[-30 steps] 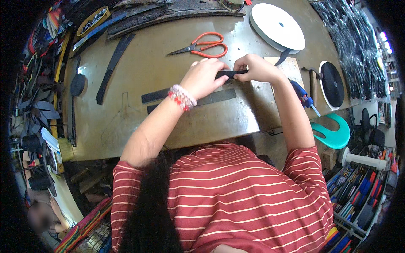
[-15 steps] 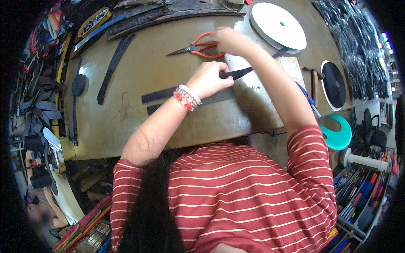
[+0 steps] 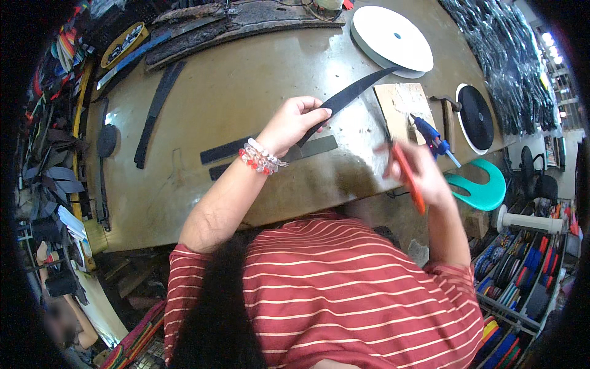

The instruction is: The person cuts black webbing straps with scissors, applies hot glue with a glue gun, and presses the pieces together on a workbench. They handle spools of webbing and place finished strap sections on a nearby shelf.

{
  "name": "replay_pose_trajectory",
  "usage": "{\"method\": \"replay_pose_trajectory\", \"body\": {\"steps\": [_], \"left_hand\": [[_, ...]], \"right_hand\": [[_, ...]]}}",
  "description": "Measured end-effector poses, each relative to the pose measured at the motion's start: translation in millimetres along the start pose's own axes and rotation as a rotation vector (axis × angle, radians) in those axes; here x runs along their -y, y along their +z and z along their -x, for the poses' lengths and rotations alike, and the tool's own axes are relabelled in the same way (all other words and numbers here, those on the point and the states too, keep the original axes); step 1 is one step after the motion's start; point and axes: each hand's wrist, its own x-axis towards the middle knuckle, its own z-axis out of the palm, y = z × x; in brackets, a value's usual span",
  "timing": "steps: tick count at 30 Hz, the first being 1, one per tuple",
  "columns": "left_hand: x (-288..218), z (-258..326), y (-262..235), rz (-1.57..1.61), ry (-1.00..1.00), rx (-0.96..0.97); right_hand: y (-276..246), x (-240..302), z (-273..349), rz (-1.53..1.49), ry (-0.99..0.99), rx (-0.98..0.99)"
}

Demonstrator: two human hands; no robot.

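My left hand (image 3: 296,123) pinches a long black strap (image 3: 351,95) that runs up and right toward a large white roll (image 3: 391,39). A bead bracelet (image 3: 260,157) circles that wrist. My right hand (image 3: 419,174) is blurred near the table's front edge and grips red-handled scissors (image 3: 408,176), blades pointing up toward a brown cardboard piece (image 3: 401,104). Two flat dark strips (image 3: 228,149) lie on the worn table (image 3: 246,86) under my left wrist.
A blue glue gun (image 3: 432,139) lies by the cardboard, a black roll (image 3: 475,117) to its right. A teal curved holder (image 3: 485,189) hangs off the edge. More black strips (image 3: 155,117) lie at the left; bundles of black straps (image 3: 510,55) at far right.
My right hand reached to the scissors at the back of the table, took them and brought them down to the right. My left hand kept the strap, which now stretches out longer.
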Motion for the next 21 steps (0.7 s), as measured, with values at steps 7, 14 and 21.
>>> {"method": "replay_pose_trajectory", "body": {"steps": [7,14,21], "left_hand": [[-1.4,-0.2,9.6,-0.065,-0.058,0.055],[2.3,3.5,9.6,-0.017,-0.052,0.019],[-6.6,3.8,10.2,-0.17,0.03,-0.021]], "right_hand": [[14.8,-43.3,-7.4,-0.076,0.382,0.143],[16.7,-23.8,-29.8,0.116,0.218,0.131],[11.6,-28.3,-28.1,0.125,0.223,0.135]]}}
